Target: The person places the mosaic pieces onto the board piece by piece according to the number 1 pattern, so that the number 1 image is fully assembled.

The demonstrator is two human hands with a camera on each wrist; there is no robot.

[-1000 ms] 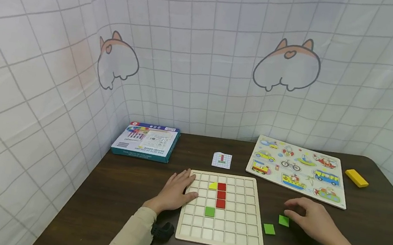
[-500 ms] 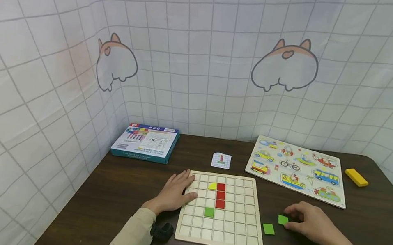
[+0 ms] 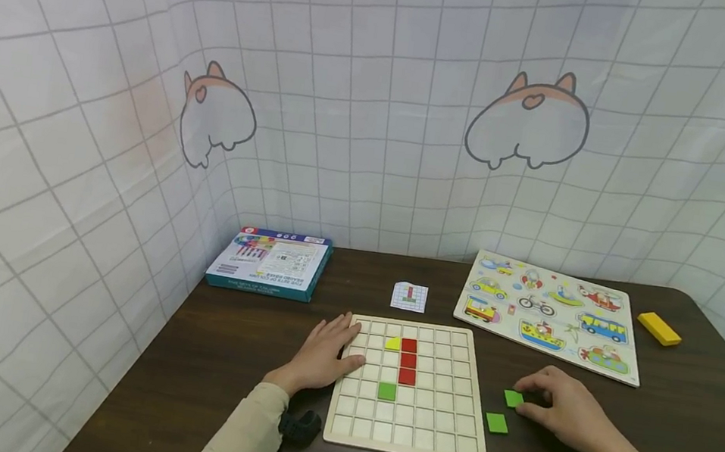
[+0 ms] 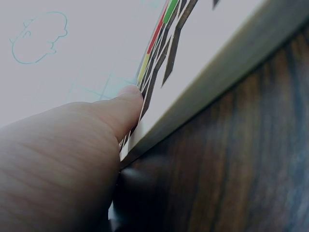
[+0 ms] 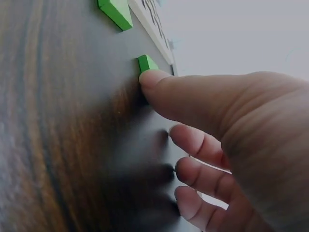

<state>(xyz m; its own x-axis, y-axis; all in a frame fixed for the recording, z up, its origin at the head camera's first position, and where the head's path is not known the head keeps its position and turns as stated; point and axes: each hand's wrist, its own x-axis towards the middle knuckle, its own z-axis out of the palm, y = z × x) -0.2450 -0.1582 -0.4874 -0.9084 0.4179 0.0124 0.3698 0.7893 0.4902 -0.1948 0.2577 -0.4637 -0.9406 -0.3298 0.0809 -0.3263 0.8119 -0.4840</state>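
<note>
A pale wooden grid board lies on the table, with a yellow piece, a stack of red square tiles and a green tile in its cells. My left hand rests on the board's left edge, thumb on the top face. To the right of the board, my right hand pinches a green square tile between thumb and forefinger. In the right wrist view the thumb covers part of that tile. Another green tile lies between it and the board's edge.
A small grid card with a red and green pattern lies behind the board. Further back are a teal-sided box on the left, a vehicle picture puzzle on the right and a yellow block. A patterned cloth hangs behind the table.
The right hand has closed thumb and forefinger on the farther green tile and shifted it slightly left and away from me. The left hand has stayed still.
</note>
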